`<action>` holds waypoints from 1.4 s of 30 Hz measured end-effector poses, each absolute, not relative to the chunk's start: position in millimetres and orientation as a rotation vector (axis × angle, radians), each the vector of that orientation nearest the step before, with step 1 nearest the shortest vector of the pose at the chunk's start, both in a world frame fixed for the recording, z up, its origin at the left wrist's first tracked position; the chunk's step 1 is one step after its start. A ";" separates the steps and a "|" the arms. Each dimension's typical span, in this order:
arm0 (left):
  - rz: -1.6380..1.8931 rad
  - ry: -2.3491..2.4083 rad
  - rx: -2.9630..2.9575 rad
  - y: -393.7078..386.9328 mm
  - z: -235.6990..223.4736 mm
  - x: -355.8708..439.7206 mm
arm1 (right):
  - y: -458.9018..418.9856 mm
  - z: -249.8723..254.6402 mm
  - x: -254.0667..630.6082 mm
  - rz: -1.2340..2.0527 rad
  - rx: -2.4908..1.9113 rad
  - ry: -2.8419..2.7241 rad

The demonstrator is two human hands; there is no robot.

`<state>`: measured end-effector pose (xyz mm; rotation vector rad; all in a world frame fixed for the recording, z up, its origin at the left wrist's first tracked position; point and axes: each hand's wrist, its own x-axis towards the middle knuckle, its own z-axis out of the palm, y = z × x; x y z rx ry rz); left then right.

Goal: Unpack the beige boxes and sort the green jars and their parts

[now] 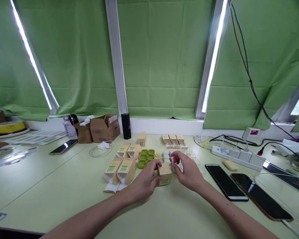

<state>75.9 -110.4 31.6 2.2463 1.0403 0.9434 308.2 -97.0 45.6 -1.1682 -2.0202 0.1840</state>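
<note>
A small kraft cardboard box [164, 171] with a green label is gripped at its left side by my left hand [147, 177], thumb and fingers closed on it. My right hand [188, 169] hovers just right of the box, thumb and bent fingers apart, with nothing visible in it. Behind the box are green square trays [142, 163], small yellowish pieces [157, 156] and white round pieces [166, 156], partly hidden by my hands. To the left lie several kraft boxes with opened flaps [126, 171].
More kraft boxes [174, 140] stand at the back, near a black bottle [126, 126] and a brown carton [103, 129]. Phones [225, 181] lie on the right, below a white power strip [236, 156] with cables. A charger [103, 145] sits at left.
</note>
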 end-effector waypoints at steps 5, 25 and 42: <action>0.900 1.092 2.277 -110.4 30.8 73.0 | -101.6 32.3 313.8 0.129 -1.064 -2.119; 0.934 1.277 2.504 -104.1 31.9 63.0 | -92.7 20.0 315.1 -0.055 -1.180 -2.091; 1.001 1.332 2.621 -111.4 32.7 68.4 | -108.6 26.0 306.7 -0.144 -0.881 -2.150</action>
